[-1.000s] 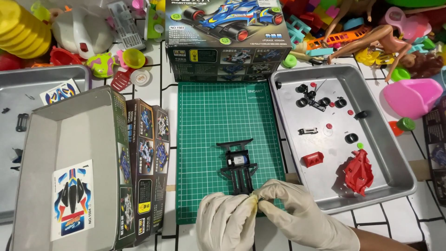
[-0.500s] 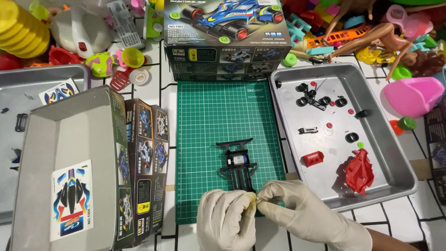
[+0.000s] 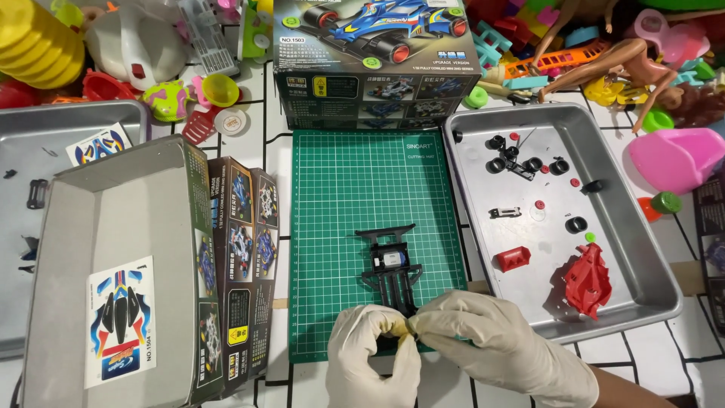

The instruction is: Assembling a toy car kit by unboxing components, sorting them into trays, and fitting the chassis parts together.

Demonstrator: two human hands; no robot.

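Gloved hands work at the near edge of a green cutting mat [image 3: 370, 189] that lies on a white tiled surface [image 3: 279, 162]. Left hand [image 3: 374, 359] and right hand [image 3: 491, 344] meet at the near end of a black toy-car chassis [image 3: 390, 270], which lies flat on the mat with its wing-like bar toward the far side. Fingers of both hands are pressed together, tip against tip, pinching a small part at the chassis end; the part itself is hidden by the gloves. To the right, a metal tray [image 3: 642, 249] holds a red car body [image 3: 587, 278], a small red block [image 3: 512, 258] and several black wheels [image 3: 529, 162], well apart from the hands. To the left, an open cardboard box [image 3: 128, 227] holds a sticker sheet [image 3: 119, 321]; a printed kit box [image 3: 377, 57] stands at the far edge of the mat. Judged from this grip, the step goes best with the chassis kept flat on the mat, one hand steadying while the other presses squarely, so that the small part seats without twisting or springing away.
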